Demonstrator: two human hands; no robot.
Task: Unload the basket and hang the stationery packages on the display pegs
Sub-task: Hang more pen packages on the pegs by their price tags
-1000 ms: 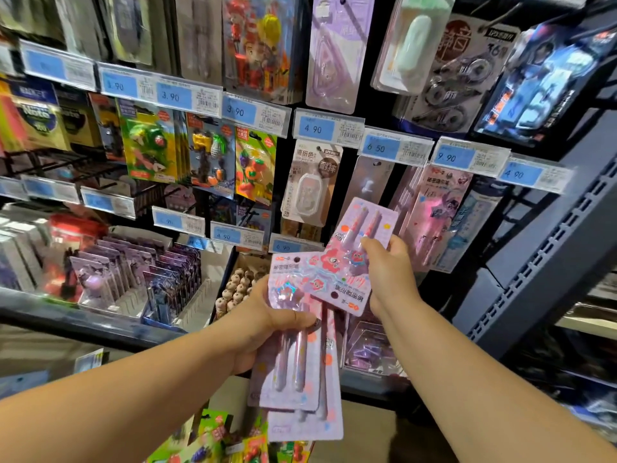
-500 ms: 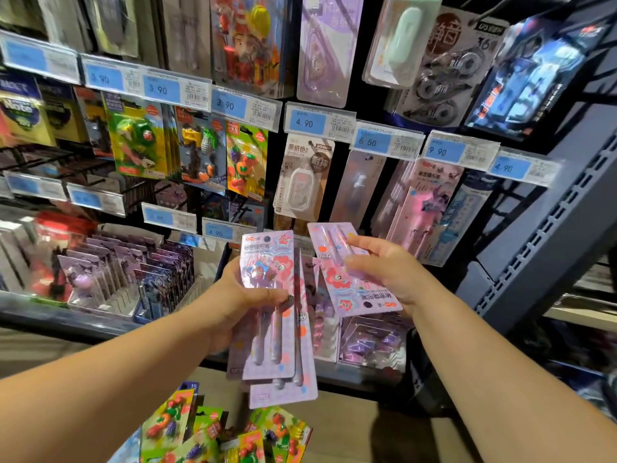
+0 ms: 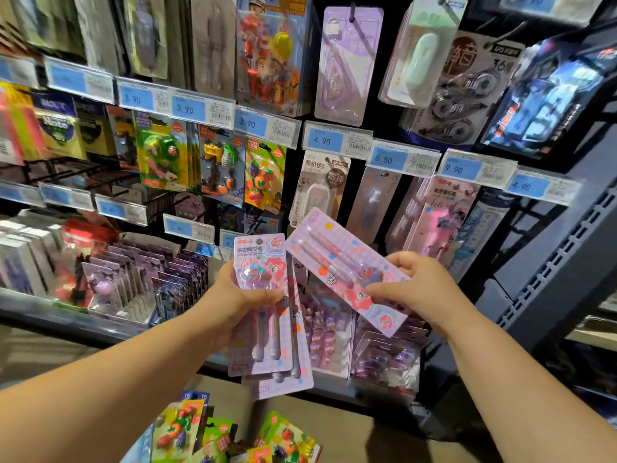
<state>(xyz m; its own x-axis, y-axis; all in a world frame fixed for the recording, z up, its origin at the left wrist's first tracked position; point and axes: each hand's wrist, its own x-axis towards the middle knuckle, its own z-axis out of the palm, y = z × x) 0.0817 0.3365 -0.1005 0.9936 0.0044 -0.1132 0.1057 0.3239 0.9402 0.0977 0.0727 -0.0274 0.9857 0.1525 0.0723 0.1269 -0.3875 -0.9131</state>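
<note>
Head view: a person reaches both bare arms toward a peg wall full of stationery.
Landmark: the middle 4.90 price tag; all places below are given from it.
Left hand: below the tag and to its left. The thumb lies across the front and the fingers are behind, gripping a stack of pen packs.
Stack: held upright. It has at least two cards, and the back one sticks out under the front one.
Right hand: below the tag and to its right. Thumb on the front and fingers curled behind pinch one single pen pack.
Single pen pack: almost straight below the tag and strongly tilted. Its pen end points up-left, near the top corner of the stack; I cannot tell if the two touch.
Change: one second ago this pack was raised higher, closer under the tag, and it overlapped the stack. Then it came down, and now it is slanted more and is beside the stack. The left hand's grip is the same as before.
Hanging packs: similar pink cards on a peg, below-right of the tag.
Eraser packs: far below the tag, at the lower edge; what holds them is not visible.
</note>
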